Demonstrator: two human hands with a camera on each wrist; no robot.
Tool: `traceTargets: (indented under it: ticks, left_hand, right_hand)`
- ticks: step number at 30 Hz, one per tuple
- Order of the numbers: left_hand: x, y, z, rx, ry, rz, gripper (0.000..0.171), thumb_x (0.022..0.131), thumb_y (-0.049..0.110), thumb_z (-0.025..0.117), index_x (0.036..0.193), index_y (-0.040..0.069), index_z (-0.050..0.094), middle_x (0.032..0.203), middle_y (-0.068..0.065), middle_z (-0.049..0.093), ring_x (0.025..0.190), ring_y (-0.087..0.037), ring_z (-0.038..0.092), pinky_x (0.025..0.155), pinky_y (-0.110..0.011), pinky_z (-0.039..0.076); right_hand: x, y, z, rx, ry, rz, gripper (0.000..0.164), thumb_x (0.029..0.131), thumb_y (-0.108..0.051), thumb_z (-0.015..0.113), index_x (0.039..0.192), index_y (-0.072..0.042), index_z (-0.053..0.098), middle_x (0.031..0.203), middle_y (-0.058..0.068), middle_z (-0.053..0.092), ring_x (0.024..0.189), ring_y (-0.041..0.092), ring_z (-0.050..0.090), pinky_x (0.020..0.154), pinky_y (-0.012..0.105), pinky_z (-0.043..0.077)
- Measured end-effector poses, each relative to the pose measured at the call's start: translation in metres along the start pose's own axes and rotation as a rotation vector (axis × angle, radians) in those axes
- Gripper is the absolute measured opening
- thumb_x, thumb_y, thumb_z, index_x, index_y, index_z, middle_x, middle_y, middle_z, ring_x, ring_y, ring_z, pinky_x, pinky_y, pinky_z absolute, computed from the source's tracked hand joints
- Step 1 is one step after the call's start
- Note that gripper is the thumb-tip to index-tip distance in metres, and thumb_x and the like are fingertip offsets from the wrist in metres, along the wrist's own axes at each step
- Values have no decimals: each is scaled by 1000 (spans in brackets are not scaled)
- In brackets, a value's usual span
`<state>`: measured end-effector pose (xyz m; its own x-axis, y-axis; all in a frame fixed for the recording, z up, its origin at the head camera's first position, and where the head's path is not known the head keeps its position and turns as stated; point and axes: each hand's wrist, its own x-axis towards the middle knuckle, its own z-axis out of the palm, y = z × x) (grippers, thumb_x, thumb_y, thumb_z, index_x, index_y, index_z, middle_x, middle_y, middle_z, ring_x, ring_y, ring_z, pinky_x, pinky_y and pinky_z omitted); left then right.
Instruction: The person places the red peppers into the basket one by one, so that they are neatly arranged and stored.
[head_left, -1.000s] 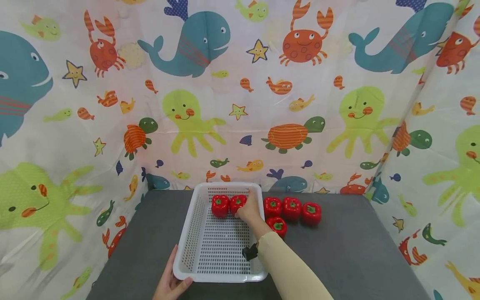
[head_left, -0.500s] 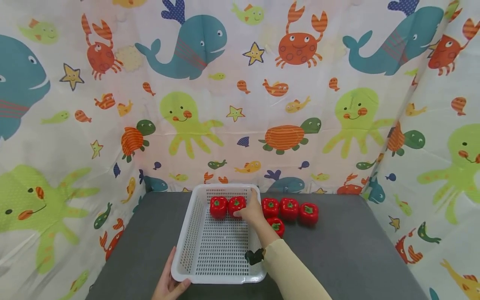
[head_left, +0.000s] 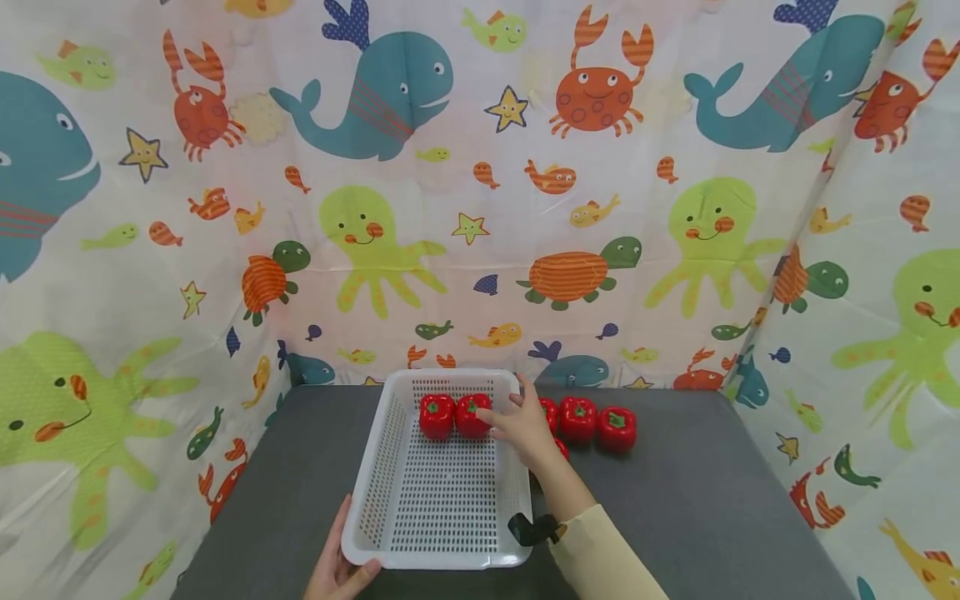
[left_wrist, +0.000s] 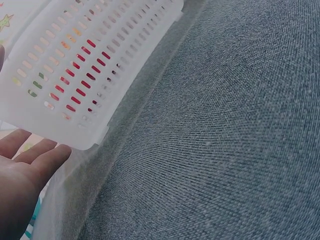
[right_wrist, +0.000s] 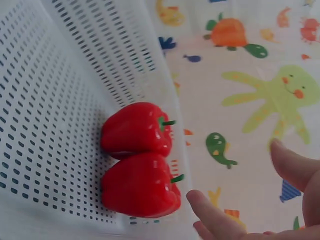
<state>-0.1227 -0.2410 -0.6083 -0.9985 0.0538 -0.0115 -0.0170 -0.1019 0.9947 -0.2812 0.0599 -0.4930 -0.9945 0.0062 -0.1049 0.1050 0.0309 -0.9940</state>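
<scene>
Peppers (head_left: 617, 429) beside basket (head_left: 435, 560) show clearly — head view only.

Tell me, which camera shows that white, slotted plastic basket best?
The head view: it shows almost the whole white, slotted plastic basket. The left wrist view shows only part of its outside, the right wrist view part of its inside.

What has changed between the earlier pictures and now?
The bare right hand released the right glossy red bell pepper in the white perforated plastic basket, drawing back rightward. That pepper, the left pepper, the basket and the left hand at its corner stayed put.
</scene>
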Motion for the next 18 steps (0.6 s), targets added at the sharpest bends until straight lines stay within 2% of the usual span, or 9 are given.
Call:
traceTargets:
  ticks: [6,11,18]
  left_hand:
    - [1,0,0,2,-6,3,101,92,-2,67,163,18,-2,165,-24,15,142,-57,29,99,-39,60]
    - [1,0,0,6,-2,10,100,93,-2,66,163,18,-1,165,-24,14,143,-57,28,99,-38,60]
    - [0,-1,0,14,3,12,101,92,-1,68,164,22,0,165,-24,16,142,-56,29,99,-38,60]
  right_hand:
    - [-14,0,-18,32,19,-46,90,89,-32,79,159,-22,23,155,18,44,130,42,56,94,50,61]
    - [-23,0,-33,4,42,-75,85,89,-37,78,157,-27,28,151,10,50,127,35,61,97,47,60]
    - [-38,1,-59,-18,88,-108,79,90,-40,76,155,-27,33,148,9,54,127,31,62,99,44,59]
